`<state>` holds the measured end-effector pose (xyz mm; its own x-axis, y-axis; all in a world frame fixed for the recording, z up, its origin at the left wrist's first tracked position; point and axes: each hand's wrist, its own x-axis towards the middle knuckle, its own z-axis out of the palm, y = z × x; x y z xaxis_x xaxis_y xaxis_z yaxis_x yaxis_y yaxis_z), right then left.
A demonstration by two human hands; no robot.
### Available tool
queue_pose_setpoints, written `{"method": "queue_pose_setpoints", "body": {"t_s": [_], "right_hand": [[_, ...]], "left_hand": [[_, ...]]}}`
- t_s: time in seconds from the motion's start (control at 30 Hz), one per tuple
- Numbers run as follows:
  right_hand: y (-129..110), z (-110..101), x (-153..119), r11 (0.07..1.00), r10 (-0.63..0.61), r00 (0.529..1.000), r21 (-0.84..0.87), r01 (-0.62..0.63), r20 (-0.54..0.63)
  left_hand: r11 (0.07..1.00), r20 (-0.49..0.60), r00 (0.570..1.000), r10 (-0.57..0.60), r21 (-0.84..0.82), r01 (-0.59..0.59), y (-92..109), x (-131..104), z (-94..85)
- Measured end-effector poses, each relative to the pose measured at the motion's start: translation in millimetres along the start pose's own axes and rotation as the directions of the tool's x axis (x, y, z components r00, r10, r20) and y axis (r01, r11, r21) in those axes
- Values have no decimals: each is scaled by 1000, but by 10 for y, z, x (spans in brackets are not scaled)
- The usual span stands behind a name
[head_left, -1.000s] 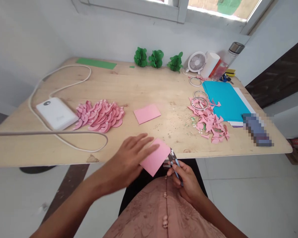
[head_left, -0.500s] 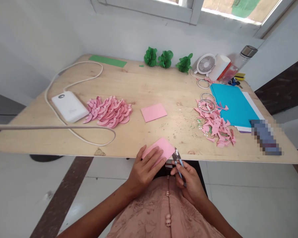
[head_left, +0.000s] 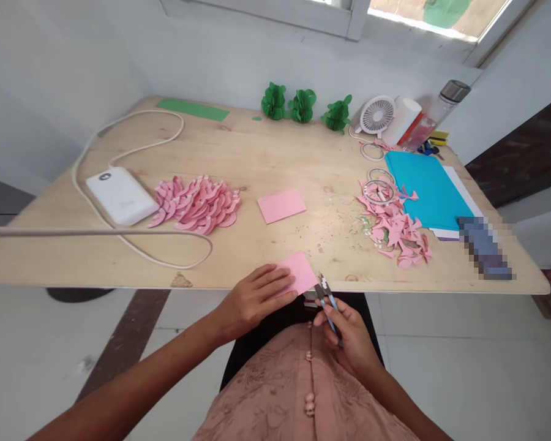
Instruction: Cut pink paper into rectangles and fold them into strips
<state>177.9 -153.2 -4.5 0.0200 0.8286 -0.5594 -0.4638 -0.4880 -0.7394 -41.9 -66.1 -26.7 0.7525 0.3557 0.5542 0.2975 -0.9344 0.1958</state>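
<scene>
The right hand [head_left: 352,335] is closed round the scissors [head_left: 332,303], their blades parted beside a corner of the pink sheet [head_left: 302,272] at the near edge of the table [head_left: 239,150]. The left hand [head_left: 249,304] covers part of that sheet; its thumb is hidden, so whether it pinches cannot be told. Clean cutting probably wants steady paper, fingers clear. Blade contact is unclear
</scene>
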Motion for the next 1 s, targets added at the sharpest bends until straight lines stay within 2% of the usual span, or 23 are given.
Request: {"method": "queue_pose_setpoints", "body": {"t_s": [0.33, 0.5, 0.67, 0.87, 1.0], "right_hand": [[-4, 18, 9, 993, -46, 998, -107, 42, -31], [0, 6, 19, 986, -57, 998, -158, 51, -35], [12, -18, 37, 990, -54, 997, -135, 45, -58], [23, -38, 46, 995, -35, 997, -96, 29, -62], [18, -33, 44, 995, -28, 998, -99, 22, -61]], "left_hand": [[997, 71, 996, 56, -49, -53, -19, 18, 2], [999, 75, 996, 45, 5, -45, -43, 42, -33], [983, 66, 987, -147, 123, 138, 117, 25, -74], [918, -124, 919, -375, 85, 386, 447, -118, -64], [891, -221, 880, -420, 87, 447, 504, -122, -11]]}}
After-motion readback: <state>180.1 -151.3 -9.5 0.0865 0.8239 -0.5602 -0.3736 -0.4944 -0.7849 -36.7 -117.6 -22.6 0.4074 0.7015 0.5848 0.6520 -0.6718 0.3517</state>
